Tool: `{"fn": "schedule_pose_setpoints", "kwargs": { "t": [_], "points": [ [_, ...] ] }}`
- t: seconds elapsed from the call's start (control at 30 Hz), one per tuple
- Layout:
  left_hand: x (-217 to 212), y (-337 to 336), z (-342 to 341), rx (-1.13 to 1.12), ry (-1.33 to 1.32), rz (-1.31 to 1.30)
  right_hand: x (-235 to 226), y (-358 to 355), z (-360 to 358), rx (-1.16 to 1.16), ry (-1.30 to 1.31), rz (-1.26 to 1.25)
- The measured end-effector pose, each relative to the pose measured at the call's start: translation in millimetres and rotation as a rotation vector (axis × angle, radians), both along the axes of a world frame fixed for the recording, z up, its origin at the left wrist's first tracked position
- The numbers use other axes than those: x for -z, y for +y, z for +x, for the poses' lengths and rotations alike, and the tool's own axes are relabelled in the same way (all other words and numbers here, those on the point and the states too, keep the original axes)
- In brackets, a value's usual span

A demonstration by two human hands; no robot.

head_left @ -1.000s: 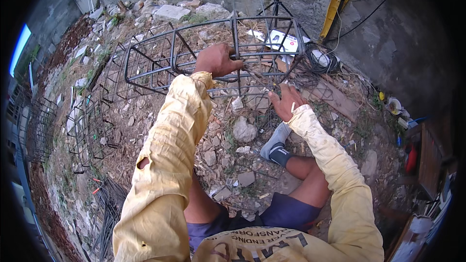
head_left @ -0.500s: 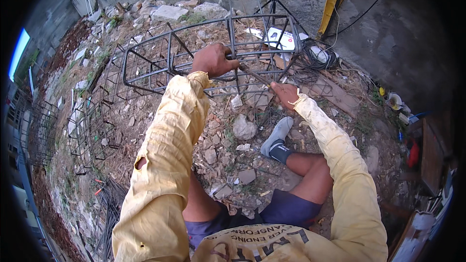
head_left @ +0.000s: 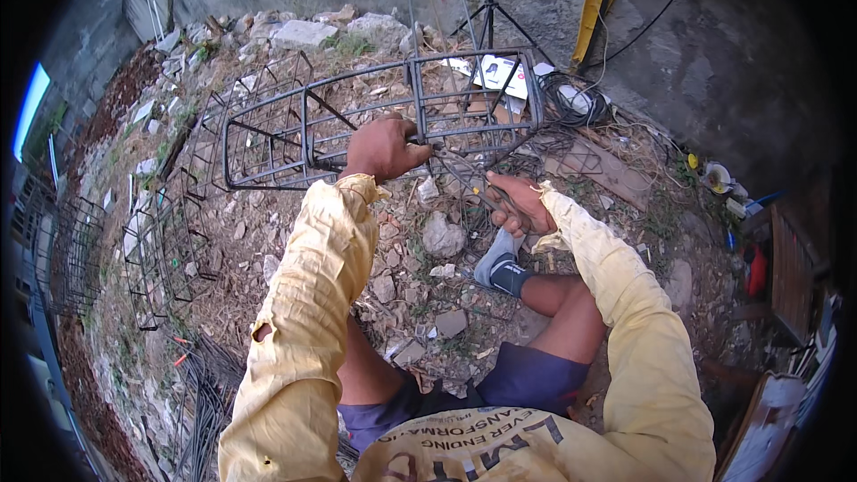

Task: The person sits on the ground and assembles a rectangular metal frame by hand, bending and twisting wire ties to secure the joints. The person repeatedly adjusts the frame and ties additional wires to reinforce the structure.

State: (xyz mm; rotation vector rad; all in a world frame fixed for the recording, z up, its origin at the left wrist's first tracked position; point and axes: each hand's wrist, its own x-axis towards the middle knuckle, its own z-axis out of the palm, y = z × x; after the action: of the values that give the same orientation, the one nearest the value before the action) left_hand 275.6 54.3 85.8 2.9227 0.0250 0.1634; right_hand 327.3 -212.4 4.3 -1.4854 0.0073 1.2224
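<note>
A long cage of dark steel bars (head_left: 357, 89) lies across the rubble ahead of me, its rectangular hoops joining the long bars. My left hand (head_left: 384, 150) is closed on the near bar of this cage, by a crossing with a hoop; its fingertips are partly hidden. In my right hand (head_left: 518, 203), fingers wrap the handles of dark metal pincers (head_left: 460, 168). Their head reaches up to the crossing beside my left thumb. Any tie wire there is too small to make out.
Coiled black wire (head_left: 571, 103) and a white printed box (head_left: 504, 74) lie beyond the cage's right end, near a tripod (head_left: 489, 13). More steel cages (head_left: 165, 245) stand at left. Loose rods (head_left: 210, 384) lie near my left arm. Stones (head_left: 444, 234) cover the ground between my legs.
My right hand has come down toward me with the pincers, its fingers now showing around the handles. The cage and my left hand sit slightly lower in view; the left hand keeps its grip.
</note>
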Motion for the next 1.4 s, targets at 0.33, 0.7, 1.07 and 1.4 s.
{"fn": "schedule_pose_setpoints", "kwargs": {
  "t": [0.33, 0.7, 1.07, 1.4],
  "points": [
    [30.2, -8.8, -30.4, -0.004, -0.096, -0.010, 34.2, -20.3, -37.6, -0.076, -1.438, -0.310],
    [58.0, -32.3, -77.4, -0.017, -0.024, -0.078, 101.6, -49.8, -70.3, -0.122, -1.399, -0.197],
    [109.0, -53.8, -134.5, -0.048, 0.046, -0.071, 96.1, -50.8, -117.6, -0.121, -1.159, -0.217],
    [119.9, -50.8, -141.8, -0.053, -0.029, -0.071, 112.7, -59.2, -101.7, -0.130, -0.063, -0.127]
  ]
}}
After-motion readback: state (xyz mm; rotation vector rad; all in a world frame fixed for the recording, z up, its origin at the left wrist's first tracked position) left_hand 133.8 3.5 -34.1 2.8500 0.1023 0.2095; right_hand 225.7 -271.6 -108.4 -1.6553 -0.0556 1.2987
